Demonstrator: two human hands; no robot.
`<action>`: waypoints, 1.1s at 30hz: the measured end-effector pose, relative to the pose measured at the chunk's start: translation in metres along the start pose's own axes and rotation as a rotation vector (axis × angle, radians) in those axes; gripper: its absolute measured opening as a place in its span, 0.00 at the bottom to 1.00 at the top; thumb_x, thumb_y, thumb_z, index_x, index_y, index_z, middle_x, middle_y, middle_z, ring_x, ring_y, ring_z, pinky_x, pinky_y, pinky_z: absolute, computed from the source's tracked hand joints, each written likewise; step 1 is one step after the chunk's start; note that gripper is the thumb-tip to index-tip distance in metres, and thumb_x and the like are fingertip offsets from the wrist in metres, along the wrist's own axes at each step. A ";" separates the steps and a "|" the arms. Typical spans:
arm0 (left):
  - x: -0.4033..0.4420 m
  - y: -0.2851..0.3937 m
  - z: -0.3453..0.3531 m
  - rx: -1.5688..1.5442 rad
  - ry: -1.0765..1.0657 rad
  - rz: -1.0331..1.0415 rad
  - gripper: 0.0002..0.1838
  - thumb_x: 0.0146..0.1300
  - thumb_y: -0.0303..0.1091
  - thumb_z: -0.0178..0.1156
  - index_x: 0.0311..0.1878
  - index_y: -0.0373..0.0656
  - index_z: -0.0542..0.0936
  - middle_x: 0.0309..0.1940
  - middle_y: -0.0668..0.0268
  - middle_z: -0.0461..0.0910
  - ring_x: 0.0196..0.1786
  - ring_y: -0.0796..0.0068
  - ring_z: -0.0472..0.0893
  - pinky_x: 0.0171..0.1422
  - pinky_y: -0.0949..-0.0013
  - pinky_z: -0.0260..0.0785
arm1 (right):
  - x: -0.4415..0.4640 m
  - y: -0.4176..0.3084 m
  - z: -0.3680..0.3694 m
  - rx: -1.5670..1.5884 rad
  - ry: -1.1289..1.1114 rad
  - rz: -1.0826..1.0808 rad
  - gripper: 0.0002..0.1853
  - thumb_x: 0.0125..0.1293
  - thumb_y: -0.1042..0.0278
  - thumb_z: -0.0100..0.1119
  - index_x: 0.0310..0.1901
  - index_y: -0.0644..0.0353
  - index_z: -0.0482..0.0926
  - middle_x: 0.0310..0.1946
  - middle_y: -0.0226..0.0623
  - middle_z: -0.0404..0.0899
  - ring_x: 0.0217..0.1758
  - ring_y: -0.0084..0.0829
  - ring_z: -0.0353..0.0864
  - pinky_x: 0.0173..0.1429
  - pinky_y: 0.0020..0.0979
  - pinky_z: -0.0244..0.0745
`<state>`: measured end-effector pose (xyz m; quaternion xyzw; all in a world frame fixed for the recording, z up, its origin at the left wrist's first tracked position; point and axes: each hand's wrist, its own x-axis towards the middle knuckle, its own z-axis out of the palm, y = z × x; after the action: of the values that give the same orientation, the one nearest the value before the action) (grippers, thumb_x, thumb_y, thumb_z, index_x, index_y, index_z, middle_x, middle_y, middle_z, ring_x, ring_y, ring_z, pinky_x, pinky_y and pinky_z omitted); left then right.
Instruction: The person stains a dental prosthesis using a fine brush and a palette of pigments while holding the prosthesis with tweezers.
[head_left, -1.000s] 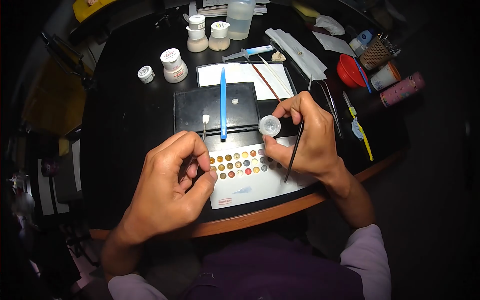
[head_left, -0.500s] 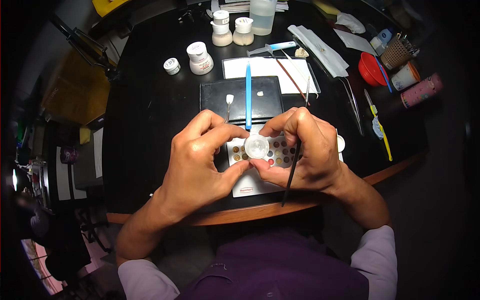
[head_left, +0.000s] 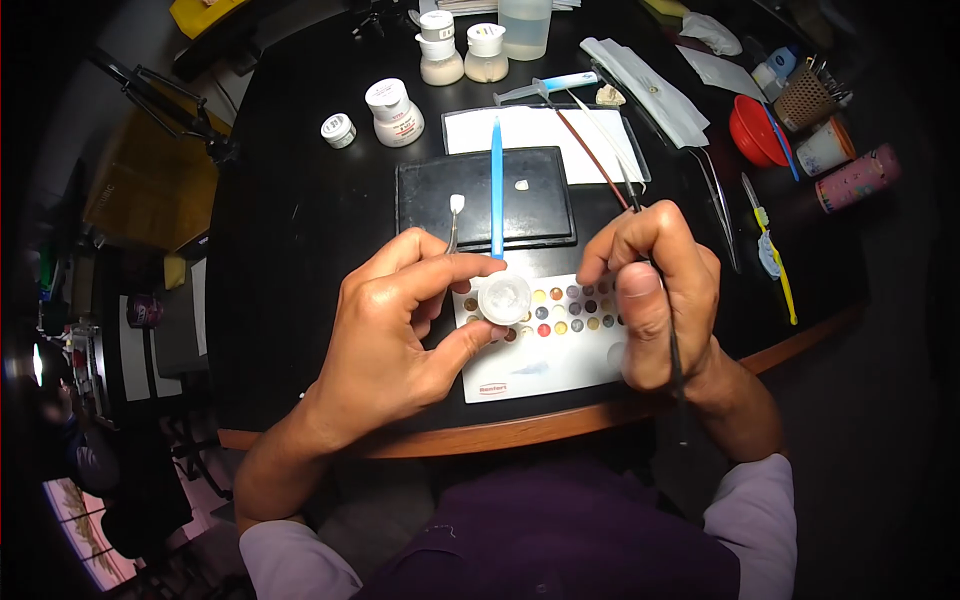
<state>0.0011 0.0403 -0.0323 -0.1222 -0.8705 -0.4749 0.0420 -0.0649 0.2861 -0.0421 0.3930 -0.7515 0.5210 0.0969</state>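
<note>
My left hand (head_left: 385,320) pinches a small round translucent jar (head_left: 504,299) between thumb and index finger. A thin metal stem also comes up from behind that hand, carrying a white tooth crown (head_left: 457,203) on its end. To the right, my right hand (head_left: 665,290) is closed on a slim dark brush (head_left: 677,370), its bristle end pointing away from me and its handle end toward me. Below the jar lies a white palette (head_left: 540,375) with rows of coloured round wells, partly covered by both hands.
A black pad (head_left: 425,185) bears a second white piece (head_left: 521,185), with a blue-handled tool (head_left: 497,175) lying across it. Powder jars (head_left: 395,115) stand behind. Farther right are tweezers (head_left: 718,205), a yellow toothbrush-like tool (head_left: 775,260) and a red bowl (head_left: 752,132).
My right hand has let go of the jar and moved right with the brush. The left hand keeps the jar, which has shifted slightly left. The view has tilted a little.
</note>
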 end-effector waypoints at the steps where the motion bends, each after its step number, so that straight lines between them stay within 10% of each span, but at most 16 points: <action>1: 0.000 -0.001 -0.001 -0.024 -0.009 -0.007 0.26 0.52 0.19 0.79 0.57 0.42 0.90 0.39 0.74 0.73 0.31 0.90 0.66 0.30 0.80 0.55 | -0.001 0.003 -0.002 0.012 0.006 -0.030 0.20 0.82 0.54 0.52 0.42 0.66 0.69 0.30 0.44 0.80 0.33 0.25 0.78 0.36 0.26 0.72; 7: 0.002 0.002 -0.003 -0.038 0.003 -0.024 0.24 0.52 0.19 0.80 0.54 0.42 0.91 0.36 0.70 0.75 0.29 0.83 0.69 0.29 0.74 0.64 | -0.007 -0.012 0.011 0.293 0.265 -0.083 0.06 0.66 0.75 0.57 0.41 0.69 0.77 0.33 0.46 0.80 0.35 0.31 0.78 0.42 0.32 0.73; 12: 0.000 -0.006 -0.002 0.046 0.030 0.057 0.26 0.52 0.16 0.77 0.57 0.43 0.90 0.39 0.73 0.74 0.30 0.91 0.66 0.29 0.80 0.56 | -0.001 -0.011 -0.007 0.084 0.047 -0.261 0.11 0.50 0.82 0.67 0.39 0.66 0.85 0.29 0.37 0.85 0.31 0.32 0.81 0.38 0.31 0.75; 33: -0.001 -0.006 0.003 0.195 0.095 0.172 0.28 0.47 0.14 0.77 0.56 0.41 0.91 0.38 0.71 0.72 0.27 0.87 0.68 0.27 0.76 0.58 | 0.004 -0.003 0.013 0.016 -0.017 -0.264 0.06 0.65 0.77 0.74 0.40 0.66 0.85 0.29 0.37 0.85 0.32 0.34 0.79 0.38 0.34 0.73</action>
<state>0.0010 0.0400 -0.0389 -0.1691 -0.8958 -0.3879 0.1357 -0.0622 0.2723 -0.0432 0.4937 -0.6898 0.5062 0.1552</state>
